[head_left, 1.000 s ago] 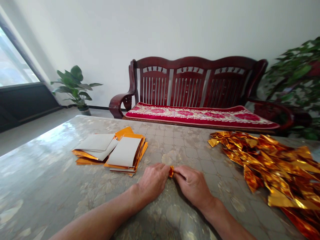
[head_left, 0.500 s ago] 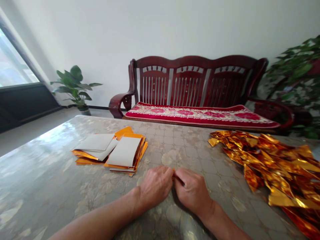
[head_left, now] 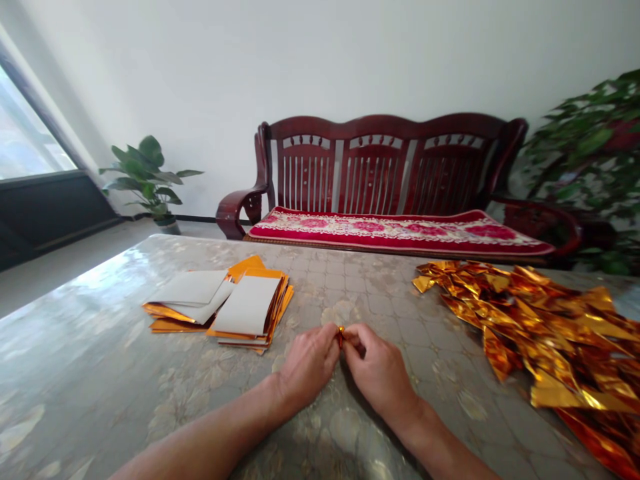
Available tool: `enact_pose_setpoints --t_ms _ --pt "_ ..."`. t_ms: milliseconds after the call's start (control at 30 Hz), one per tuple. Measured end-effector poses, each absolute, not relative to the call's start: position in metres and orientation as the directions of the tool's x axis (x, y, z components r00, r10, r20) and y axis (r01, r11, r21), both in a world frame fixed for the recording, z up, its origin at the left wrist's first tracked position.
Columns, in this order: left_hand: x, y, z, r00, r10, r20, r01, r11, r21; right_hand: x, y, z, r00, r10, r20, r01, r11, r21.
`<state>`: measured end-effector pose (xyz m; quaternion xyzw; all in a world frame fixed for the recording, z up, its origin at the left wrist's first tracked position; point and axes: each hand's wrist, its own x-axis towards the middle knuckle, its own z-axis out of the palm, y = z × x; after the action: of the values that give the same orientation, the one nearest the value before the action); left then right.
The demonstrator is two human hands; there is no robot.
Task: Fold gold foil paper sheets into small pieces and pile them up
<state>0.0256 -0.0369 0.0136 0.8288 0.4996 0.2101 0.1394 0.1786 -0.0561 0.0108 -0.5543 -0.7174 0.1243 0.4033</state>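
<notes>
Between my two hands is a small piece of gold foil paper point(head_left: 341, 335), mostly hidden by the fingers. My left hand point(head_left: 311, 363) pinches it from the left, palm down. From the other side, the thumb and fingers of my right hand point(head_left: 380, 370) grip it, the knuckles curled. Both hands are low over the patterned tabletop point(head_left: 345, 293). Left of them lie stacks of gold-and-white paper sheets point(head_left: 249, 303). A heap of twisted, folded gold foil pieces point(head_left: 550, 333) spreads over the table's right side.
Beyond the table stands a dark red wooden bench point(head_left: 375, 167) with a red floral cover point(head_left: 400, 227). A potted plant point(head_left: 155, 177) is on the floor at left, and a large leafy plant point(head_left: 595, 147) at right. A window point(head_left: 30, 127) is at far left.
My hands have shifted slightly and the right fingers have loosened their fist into a pinch. More of the gold foil now shows between the fingertips. The view has moved a little.
</notes>
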Motion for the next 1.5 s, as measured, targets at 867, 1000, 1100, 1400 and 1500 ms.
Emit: enact_pose_setpoints --t_ms 867,1000,1100,1400,1500 --pt "0.026 -0.036 0.015 0.309 0.938 0.155 0.770 -0.343 0.538 0.179 -0.055 0.004 -0.019 0.877 0.481 0.640 0.380 -0.667" --pt "0.025 -0.035 0.013 0.332 0.928 0.168 0.767 -0.369 0.525 0.179 -0.054 0.001 -0.041 0.846 0.531 0.644 0.429 -0.634" --pt "0.025 -0.036 0.014 0.354 0.919 0.177 0.747 -0.391 0.538 0.179 -0.053 0.001 -0.057 0.830 0.555 0.644 0.455 -0.614" --pt "0.024 -0.038 0.016 0.408 0.893 0.191 0.753 -0.447 0.483 0.176 -0.059 0.003 -0.070 0.784 0.616 0.653 0.503 -0.566" --pt "0.025 -0.040 0.017 0.429 0.884 0.189 0.756 -0.465 0.460 0.176 -0.061 0.005 -0.072 0.767 0.637 0.671 0.510 -0.538"
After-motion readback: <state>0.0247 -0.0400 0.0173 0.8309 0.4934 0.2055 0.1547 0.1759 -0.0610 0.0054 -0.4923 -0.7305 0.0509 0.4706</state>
